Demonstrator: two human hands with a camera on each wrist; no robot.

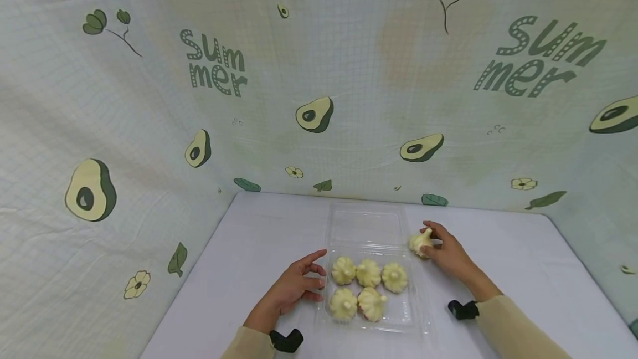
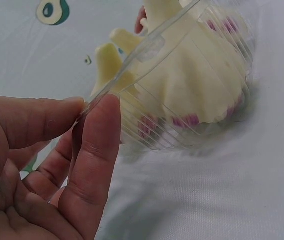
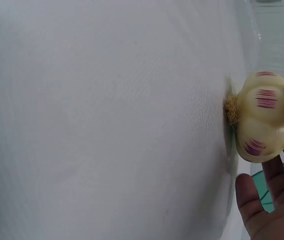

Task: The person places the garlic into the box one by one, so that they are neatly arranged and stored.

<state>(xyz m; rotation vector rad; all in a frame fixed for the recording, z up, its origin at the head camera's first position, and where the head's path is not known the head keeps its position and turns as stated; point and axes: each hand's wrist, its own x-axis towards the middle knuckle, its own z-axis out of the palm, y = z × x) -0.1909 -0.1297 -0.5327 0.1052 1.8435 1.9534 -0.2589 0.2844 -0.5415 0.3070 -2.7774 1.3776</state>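
A clear plastic clamshell container (image 1: 399, 314) lies on the table with its lid (image 1: 366, 226) folded back. Several garlic bulbs (image 1: 369, 273) sit in its tray in two rows, stems mostly up; the front right part of the tray holds none. At the container's left side, my left hand (image 1: 298, 284) pinches the rim between thumb and finger, as the left wrist view shows. To the right of the lid, my right hand (image 1: 451, 256) holds another garlic bulb (image 3: 264, 117) between thumb and fingers. That bulb has purple streaks and a tuft of roots, and is at or just above the table.
A white cloth covers the table (image 1: 279, 220). Behind and at the sides hangs a pale curtain (image 1: 364, 71) printed with avocados and lettering. Black straps (image 1: 286, 341) show at both wrists.
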